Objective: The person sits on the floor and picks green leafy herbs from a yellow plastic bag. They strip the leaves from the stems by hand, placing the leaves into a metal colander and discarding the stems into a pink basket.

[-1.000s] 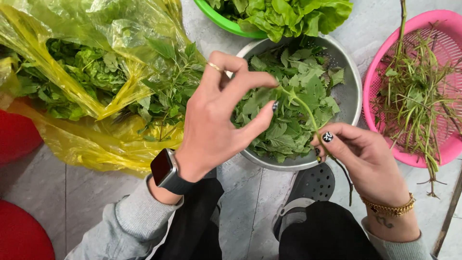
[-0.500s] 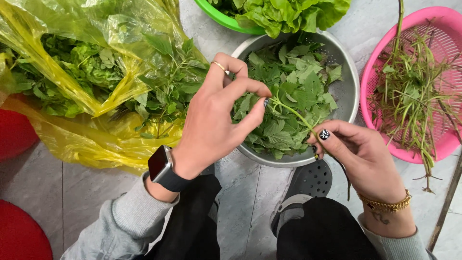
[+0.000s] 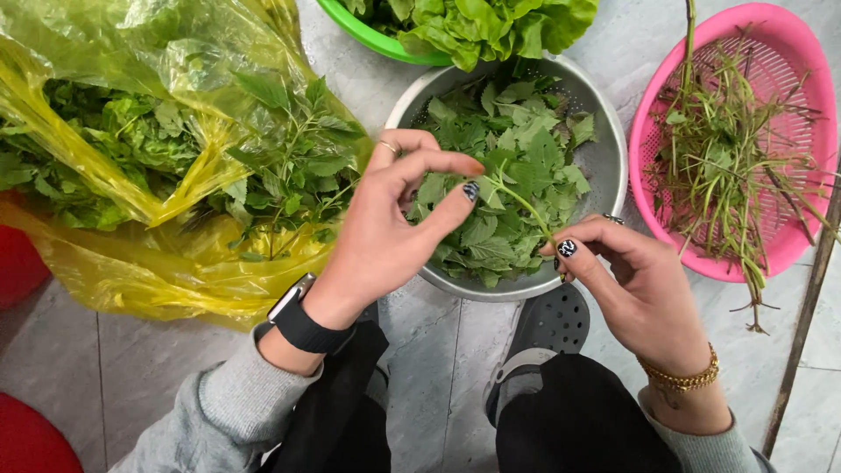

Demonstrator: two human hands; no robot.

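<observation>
Herb sprig held between two hands over the steel colander

Herb sprig (image 3: 517, 197) sits above the steel colander (image 3: 604, 158), its thin stem running on a diagonal from upper left to lower right. Leafy end points up-left, toward the left hand (image 3: 385, 228); bare stem end points down-right into the right hand (image 3: 635, 280). Left hand pinches the leafy top between thumb and forefinger, other fingers curled loosely. Right hand pinches the lower stem, fingers narrow around it.

Containers: steel colander holds a heap of loose green leaves. Pink plastic basket (image 3: 788, 52), to the right, holds bare stems and stalks with few leaves. Green bowl (image 3: 368, 35), at the top edge, holds broad lettuce-like leaves. Yellow plastic bag (image 3: 114, 263), on the left, lies open on the tiled floor (image 3: 123, 377), stuffed with uncut leafy bunches.
</observation>
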